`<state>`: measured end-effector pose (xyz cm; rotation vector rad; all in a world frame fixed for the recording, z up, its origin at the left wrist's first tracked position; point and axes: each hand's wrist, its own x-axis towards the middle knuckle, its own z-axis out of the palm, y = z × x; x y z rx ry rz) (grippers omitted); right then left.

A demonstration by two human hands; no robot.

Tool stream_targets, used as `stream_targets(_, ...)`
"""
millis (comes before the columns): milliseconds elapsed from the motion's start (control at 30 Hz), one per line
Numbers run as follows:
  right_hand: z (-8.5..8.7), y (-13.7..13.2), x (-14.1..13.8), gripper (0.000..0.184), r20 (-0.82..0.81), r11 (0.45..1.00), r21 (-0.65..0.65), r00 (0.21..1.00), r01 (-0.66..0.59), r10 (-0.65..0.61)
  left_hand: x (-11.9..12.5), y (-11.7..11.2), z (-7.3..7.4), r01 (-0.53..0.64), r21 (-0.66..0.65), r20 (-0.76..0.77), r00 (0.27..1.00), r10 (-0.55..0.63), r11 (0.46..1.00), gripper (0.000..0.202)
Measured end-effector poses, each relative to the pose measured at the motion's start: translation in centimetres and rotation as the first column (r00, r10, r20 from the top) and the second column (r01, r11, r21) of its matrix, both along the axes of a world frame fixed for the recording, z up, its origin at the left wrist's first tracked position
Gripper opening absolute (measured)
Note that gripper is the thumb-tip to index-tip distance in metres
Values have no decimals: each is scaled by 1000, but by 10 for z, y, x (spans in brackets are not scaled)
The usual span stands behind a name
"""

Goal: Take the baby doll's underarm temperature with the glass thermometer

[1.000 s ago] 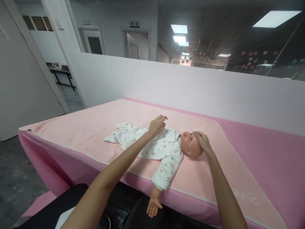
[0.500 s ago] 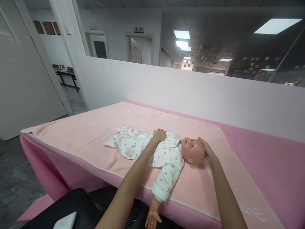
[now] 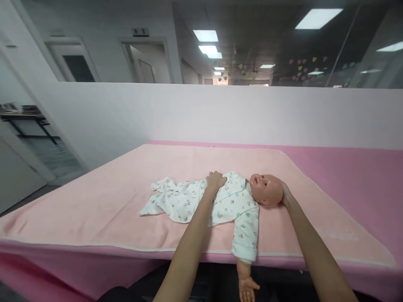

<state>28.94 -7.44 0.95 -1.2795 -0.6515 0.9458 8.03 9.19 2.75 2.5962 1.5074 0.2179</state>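
A baby doll [image 3: 231,197] in white printed clothes lies on its back on a pink blanket [image 3: 110,201], head to the right and legs to the left. My left hand [image 3: 216,180] rests on the far side of its torso, fingers bent over the clothing. Around the back of the doll's bald head [image 3: 267,188], my right hand [image 3: 285,194] is cupped; its fingers are mostly hidden behind and under the head. The doll's near arm [image 3: 245,239] hangs over the front edge of the table. Its far arm is not visible.
Darker pink cloth [image 3: 362,172] covers the table under the blanket and drapes over the front. A low white wall [image 3: 245,115] with glass above runs behind it. At the left, a doorway shows a side table [image 3: 28,119].
The view has turned to the right and levelled. My right hand has slid further behind and under the doll's head. The left hand stays on the torso.
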Motion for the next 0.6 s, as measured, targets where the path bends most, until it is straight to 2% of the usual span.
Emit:
stream_targets(100,9,-4,-3,42,-325,996,-88,946,-29,-2,-1,0,3,18,-43,-4,1000,-18,999,37)
stream_targets(200,17,-6,-5,42,-368,995,-100,928,23,-58,1,0,6,17,-77,-10,1000,-18,997,39)
stream_targets(267,17,-7,-5,43,-379,998,-65,924,19,-42,1,1,7,11,-87,-12,1000,-12,996,41)
stream_targets(400,5,-3,0,41,-344,1000,22,939,19,-11,1,2,7,5,-97,-16,1000,-7,995,42)
stream_targets(500,-4,2,8,34,-297,999,-16,954,-44,37,1,3,6,9,-104,-14,1000,-10,995,40)
stream_targets(533,-6,4,10,33,-260,996,-30,963,-79,69,1,3,7,6,-105,-12,1000,-7,994,39)
stream_targets(600,-8,5,13,34,-68,998,-9,996,-59,58,1,3,7,-10,-107,-7,1000,9,994,39)
